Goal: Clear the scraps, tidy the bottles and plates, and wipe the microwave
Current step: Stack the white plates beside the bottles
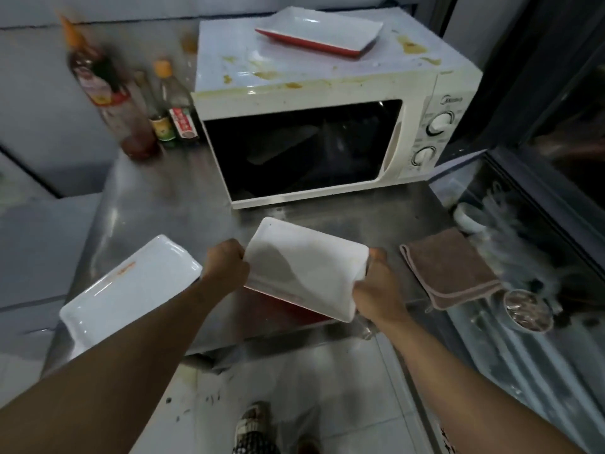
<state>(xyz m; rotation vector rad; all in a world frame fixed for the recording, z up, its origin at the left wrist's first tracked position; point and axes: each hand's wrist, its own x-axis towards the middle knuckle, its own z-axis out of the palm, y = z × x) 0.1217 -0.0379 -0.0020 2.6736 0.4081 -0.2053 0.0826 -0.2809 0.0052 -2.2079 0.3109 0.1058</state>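
Plate (304, 267) first: a white rectangular one with a red underside, which I hold with both hands above the front edge of the steel tabletop (157, 204). My left hand (226, 263) grips its left short edge with curled fingers, and my right hand (376, 283) clasps its right short edge, thumb on top. Its long axis runs from the far left to the near right, and it tilts so that the near right corner hangs lowest, over the tabletop's front edge.

A second white plate (131, 290) lies at the front left corner of the tabletop, its long axis running from the near left to the far right, with a small red smear near its far end. A third plate (320, 32), white inside and red outside, sits on top of the microwave (327, 126), its long axis across the top from left to right. The microwave stands at the back of the tabletop, its top stained with brown spills and its door closed. Three sauce bottles (157, 106) stand upright at the back left corner, just beside the microwave. A folded brown cloth (451, 267) lies flat by the right edge of the tabletop, near my right hand but apart from it.
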